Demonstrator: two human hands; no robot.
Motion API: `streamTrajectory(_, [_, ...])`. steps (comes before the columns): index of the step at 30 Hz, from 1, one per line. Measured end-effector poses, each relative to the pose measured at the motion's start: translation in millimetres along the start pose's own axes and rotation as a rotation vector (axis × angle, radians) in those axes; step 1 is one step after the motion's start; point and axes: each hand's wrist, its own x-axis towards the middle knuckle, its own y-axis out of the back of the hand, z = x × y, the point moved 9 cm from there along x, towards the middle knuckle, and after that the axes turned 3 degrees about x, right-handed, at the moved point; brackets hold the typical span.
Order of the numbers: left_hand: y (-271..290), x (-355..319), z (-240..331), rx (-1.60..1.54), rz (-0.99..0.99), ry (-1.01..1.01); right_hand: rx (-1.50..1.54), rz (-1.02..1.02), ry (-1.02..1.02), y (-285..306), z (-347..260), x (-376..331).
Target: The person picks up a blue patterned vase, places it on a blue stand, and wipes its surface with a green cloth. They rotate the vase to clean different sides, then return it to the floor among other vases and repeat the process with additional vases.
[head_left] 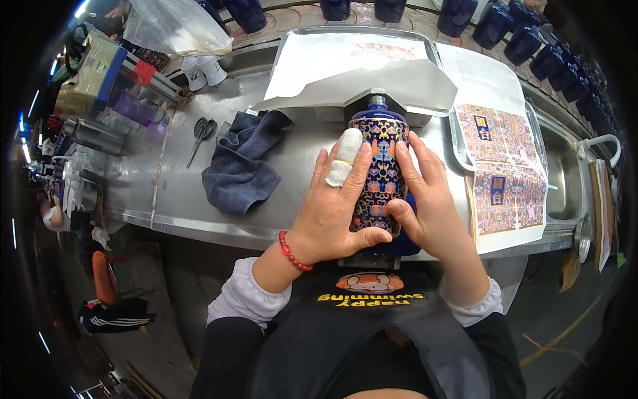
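Note:
A dark blue bottle (380, 163) with a dense floral pattern in orange, pink, light blue and gold lies in front of me, its neck pointing away. My left hand (325, 209) rests along its left side, fingers straight and thumb stretched across the lower end. A white cloth cover with a yellowish band sits on one of its fingers. Against the bottle's right side, my right hand (430, 206) is laid with its fingers extended and its thumb on the pattern. Both hands are open and touch the surface. A dark support (397, 105) shows behind the neck.
Left of the bottle lie a dark blue cloth (242, 163) and black scissors (202, 136). Patterned print sheets (508, 196) lie at right, near a sink (565, 176). A metal tray (345, 33) holds white paper behind. Several blue vessels (495, 30) line the back.

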Motion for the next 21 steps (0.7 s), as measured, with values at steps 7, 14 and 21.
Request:
streamTrajectory(7, [0.4, 5.6, 0.3, 0.046, 0.006, -0.039, -0.062, 0.023, 0.028, -1.5, -3.6, 4.3])
streamTrajectory(14, [5.7, 8.2, -5.6, -0.009, -0.039, -0.058, -0.034, 0.007, 0.033, -0.3, 1.6, 5.1])
streamTrajectory(21, [-34.0, 19.9, -60.1, -1.228, 0.004, 0.498, 1.260, -0.080, -0.631, -38.3, 61.5, 11.2])
